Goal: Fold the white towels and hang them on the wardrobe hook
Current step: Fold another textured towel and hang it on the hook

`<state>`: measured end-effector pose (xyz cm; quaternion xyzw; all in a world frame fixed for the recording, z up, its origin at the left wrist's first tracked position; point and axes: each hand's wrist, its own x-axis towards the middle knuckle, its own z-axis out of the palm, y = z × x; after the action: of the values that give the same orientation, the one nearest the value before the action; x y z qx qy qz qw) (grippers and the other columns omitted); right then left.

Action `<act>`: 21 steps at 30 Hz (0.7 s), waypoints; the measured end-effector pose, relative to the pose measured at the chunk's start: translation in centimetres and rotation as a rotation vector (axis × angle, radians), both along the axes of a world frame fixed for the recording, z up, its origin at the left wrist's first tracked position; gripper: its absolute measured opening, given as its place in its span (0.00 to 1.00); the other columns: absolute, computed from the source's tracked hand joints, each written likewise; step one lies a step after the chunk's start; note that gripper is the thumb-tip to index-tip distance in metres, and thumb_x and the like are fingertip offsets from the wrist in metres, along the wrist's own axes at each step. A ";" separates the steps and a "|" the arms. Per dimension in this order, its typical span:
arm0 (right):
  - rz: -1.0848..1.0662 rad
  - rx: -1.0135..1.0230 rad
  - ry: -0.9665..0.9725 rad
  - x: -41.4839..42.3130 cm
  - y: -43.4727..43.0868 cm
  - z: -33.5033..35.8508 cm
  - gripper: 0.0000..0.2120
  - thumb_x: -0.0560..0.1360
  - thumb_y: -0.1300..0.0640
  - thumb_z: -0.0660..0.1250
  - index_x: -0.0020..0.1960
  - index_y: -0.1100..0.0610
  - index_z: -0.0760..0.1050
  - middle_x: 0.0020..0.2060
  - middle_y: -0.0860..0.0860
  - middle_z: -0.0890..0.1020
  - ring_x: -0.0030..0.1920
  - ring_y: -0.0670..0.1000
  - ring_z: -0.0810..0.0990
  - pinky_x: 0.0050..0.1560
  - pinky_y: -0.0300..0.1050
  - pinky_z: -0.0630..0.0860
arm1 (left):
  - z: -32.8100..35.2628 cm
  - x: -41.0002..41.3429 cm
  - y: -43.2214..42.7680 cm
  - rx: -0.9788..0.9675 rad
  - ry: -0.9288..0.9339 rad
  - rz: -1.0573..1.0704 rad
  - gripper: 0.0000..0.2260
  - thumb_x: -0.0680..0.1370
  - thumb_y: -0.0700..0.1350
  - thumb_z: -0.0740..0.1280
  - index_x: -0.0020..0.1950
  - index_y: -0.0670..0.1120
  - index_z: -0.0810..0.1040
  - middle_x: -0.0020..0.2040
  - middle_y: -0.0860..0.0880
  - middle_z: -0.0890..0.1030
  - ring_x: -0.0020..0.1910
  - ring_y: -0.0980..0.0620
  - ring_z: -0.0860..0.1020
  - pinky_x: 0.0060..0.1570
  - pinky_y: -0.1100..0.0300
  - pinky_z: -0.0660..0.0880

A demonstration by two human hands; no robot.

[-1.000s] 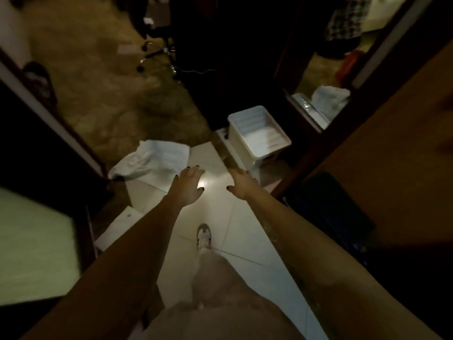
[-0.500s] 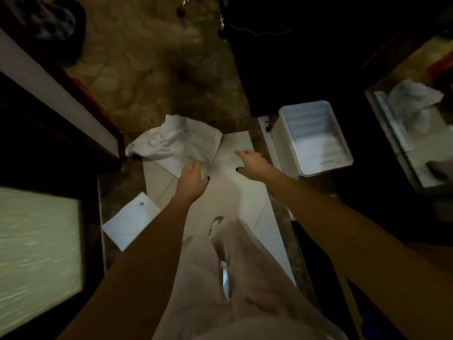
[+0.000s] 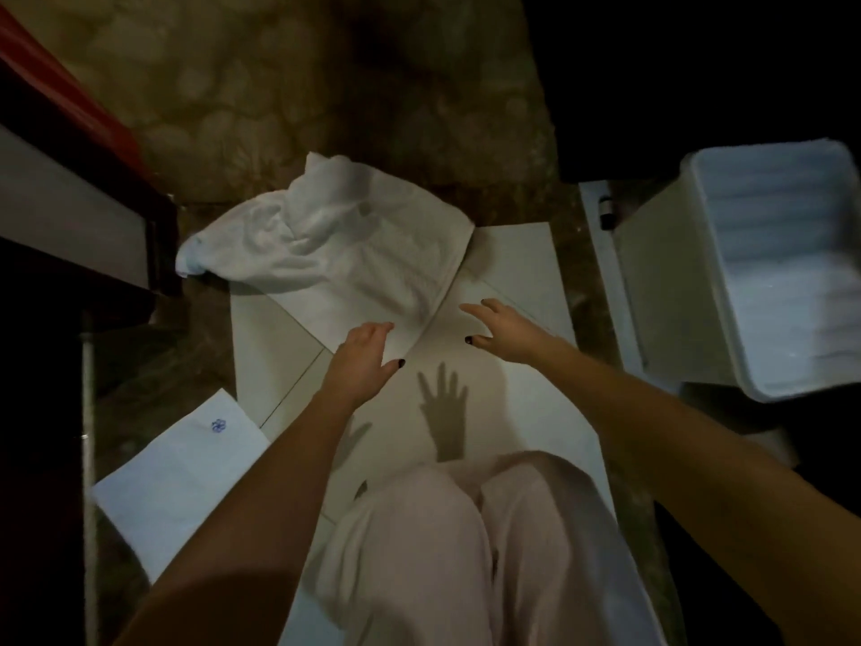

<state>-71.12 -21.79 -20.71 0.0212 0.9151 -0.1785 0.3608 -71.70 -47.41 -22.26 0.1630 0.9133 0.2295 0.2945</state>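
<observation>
Floor inventory as I read it from the head camera feed.

1. Crumpled white terry-cloth towel [image 3: 335,254]: on the floor ahead of the knees. Its far half is bunched up over the mottled brown stone floor [image 3: 279,86]. Its near half lies flatter on the pale glossy tile strip [image 3: 512,254], with one corner pointing back toward the hands.

2. Left hand [image 3: 365,354]: palm down, fingers straight and close together, dark-nailed thumb splayed out. The fingertips sit over the towel's near corner. I cannot tell whether they touch the cloth. Nothing is gripped.

3. Right hand [image 3: 503,335]: palm down, fingers stretched forward and loosely spread. It is above bare tile just to the right of the towel's near edge and apart from it. It holds nothing.

4. Grey shadow of a spread hand [image 3: 445,412]: cast on the tile between the two forearms.

5. White rectangular plastic tub [image 3: 666,296]: on the floor at the right, well apart from the towel, its ribbed inner bottom showing.

6. Flat white rectangular sheet with a small blue emblem [image 3: 186,468]: on the floor at lower left, beside the tile strip. I cannot tell whether it is cloth or paper.

7. Pale pink trousers [image 3: 466,552]: both knees at bottom centre.

8. Dark wooden furniture with a red edge [image 3: 70,179]: along the left side.
</observation>
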 end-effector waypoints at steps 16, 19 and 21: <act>-0.553 -0.419 0.297 -12.5 2.5 -26.4 0.25 0.78 0.59 0.67 0.73 0.56 0.66 0.66 0.57 0.72 0.65 0.60 0.74 0.62 0.41 0.74 | -26.9 -3.9 3.4 0.025 0.358 0.016 0.17 0.64 0.56 0.76 0.44 0.47 0.76 0.46 0.47 0.76 0.45 0.44 0.74 0.40 0.55 0.64; -0.651 -0.444 0.308 -13.5 2.7 -26.5 0.30 0.77 0.60 0.69 0.76 0.54 0.62 0.71 0.59 0.69 0.68 0.59 0.70 0.68 0.55 0.71 | -26.5 -3.9 3.9 0.018 0.349 0.047 0.18 0.63 0.56 0.77 0.41 0.47 0.76 0.45 0.47 0.76 0.43 0.44 0.74 0.39 0.55 0.64; -0.694 -0.474 0.290 -14.1 2.6 -26.5 0.30 0.76 0.61 0.69 0.76 0.57 0.62 0.71 0.60 0.68 0.69 0.58 0.70 0.68 0.54 0.71 | -26.4 -3.5 4.0 -0.012 0.338 0.040 0.22 0.59 0.59 0.78 0.42 0.47 0.75 0.46 0.48 0.76 0.44 0.45 0.73 0.39 0.55 0.65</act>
<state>-85.22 -19.19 -47.19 0.2187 0.8286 -0.4953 0.1425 -75.16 -43.44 -48.70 0.1794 0.9542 0.1992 0.1332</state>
